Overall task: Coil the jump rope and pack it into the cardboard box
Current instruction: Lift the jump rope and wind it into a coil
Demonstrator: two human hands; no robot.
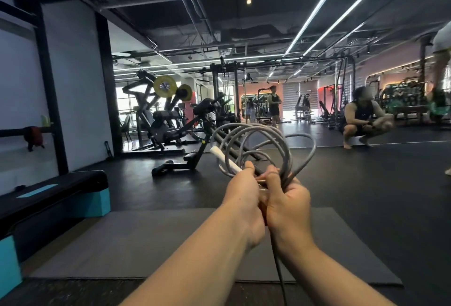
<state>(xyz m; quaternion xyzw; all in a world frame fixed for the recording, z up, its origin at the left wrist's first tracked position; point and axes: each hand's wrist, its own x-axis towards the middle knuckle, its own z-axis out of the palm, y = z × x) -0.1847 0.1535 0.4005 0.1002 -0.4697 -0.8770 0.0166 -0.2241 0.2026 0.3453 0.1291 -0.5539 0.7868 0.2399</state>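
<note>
Head view: left hand [246,198] and right hand [288,205] both clenched around gathered jump rope [258,144] loops, held up above grey mat [136,244]; white handle [225,159] poking out. No cardboard box visible. Risk: springy loops slipping loose, dangling tail snagging below.

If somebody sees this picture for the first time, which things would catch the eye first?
First, the grey jump rope, coiled in loops at the centre, gripped by the left hand and the right hand. Next, the yellow weight plates on a machine behind it, and a crouching person at the right.
</note>
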